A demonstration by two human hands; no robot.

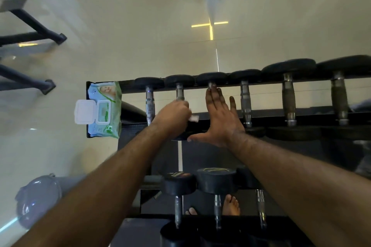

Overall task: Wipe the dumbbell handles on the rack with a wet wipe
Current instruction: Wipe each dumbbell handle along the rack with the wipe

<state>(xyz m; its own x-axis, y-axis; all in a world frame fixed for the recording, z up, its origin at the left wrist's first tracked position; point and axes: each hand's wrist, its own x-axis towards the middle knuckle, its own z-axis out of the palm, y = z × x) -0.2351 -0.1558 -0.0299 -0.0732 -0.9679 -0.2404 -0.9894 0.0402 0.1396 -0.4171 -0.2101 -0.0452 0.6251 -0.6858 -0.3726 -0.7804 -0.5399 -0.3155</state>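
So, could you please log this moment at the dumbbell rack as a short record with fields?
left hand: left hand grips the second dumbbell handle with a wet wipe
right hand: right hand lies flat, fingers straight, over the third handle
wipe pack: wipe pack sits at the rack's left end, lid open
top rack: rack holds six dumbbells in a row
lower tier: three more dumbbells

You're in gym, weights area. Two-tier black dumbbell rack (pixel 220 115) below you: upper row of rubber-headed dumbbells (pixel 289 98) with knurled steel handles, growing larger rightward; lower row (pixel 216 190) nearer you. Glossy pale tiled floor (pixel 140 26) beyond. Black steel equipment legs (pixel 34 32) at left. Grey round-ended item (pixel 38 196) bottom left, unclear.
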